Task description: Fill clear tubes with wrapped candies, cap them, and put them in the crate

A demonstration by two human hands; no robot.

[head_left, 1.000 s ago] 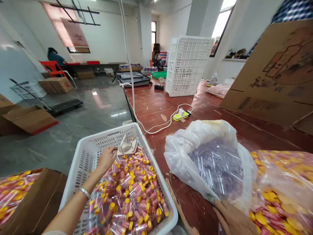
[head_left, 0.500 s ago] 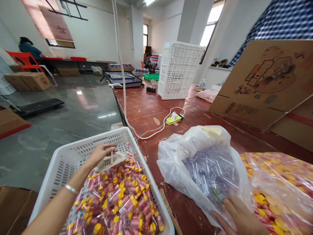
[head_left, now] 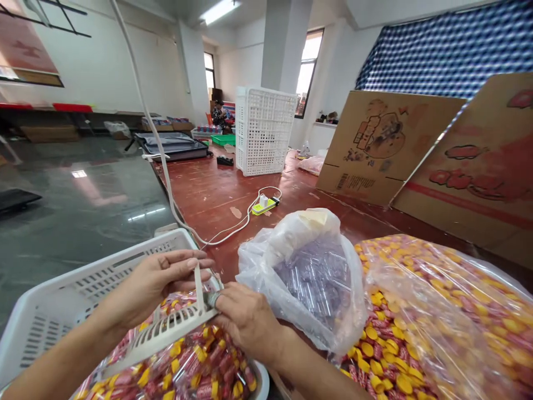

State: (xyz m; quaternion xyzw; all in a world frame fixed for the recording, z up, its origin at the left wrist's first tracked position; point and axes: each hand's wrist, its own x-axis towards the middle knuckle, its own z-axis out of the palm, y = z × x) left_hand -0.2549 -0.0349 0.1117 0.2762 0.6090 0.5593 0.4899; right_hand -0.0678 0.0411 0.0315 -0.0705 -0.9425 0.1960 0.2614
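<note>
Left hand (head_left: 160,278) pinches the fan (head_left: 169,329) by its stand, right hand (head_left: 246,314) grips its end, likely steadying it near the crate's right edge (head_left: 262,382).

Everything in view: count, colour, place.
fan: 1, cream, in hands
near crate: 1, white, lower left
capped tubes: many, pink and yellow, near crate
open bag: 1, translucent white, centre
bulk bag: 1, clear, lower right
power strip: 1, yellow, on table
table: 1, red, centre
upright crate: 1, white, on table
tray: 1, green, far table
cardboard panels: 2, brown, right
curtain: 1, blue checked, upper right
person: 1, dark clothes, back
left hand, right hand: 2, at fan
</note>
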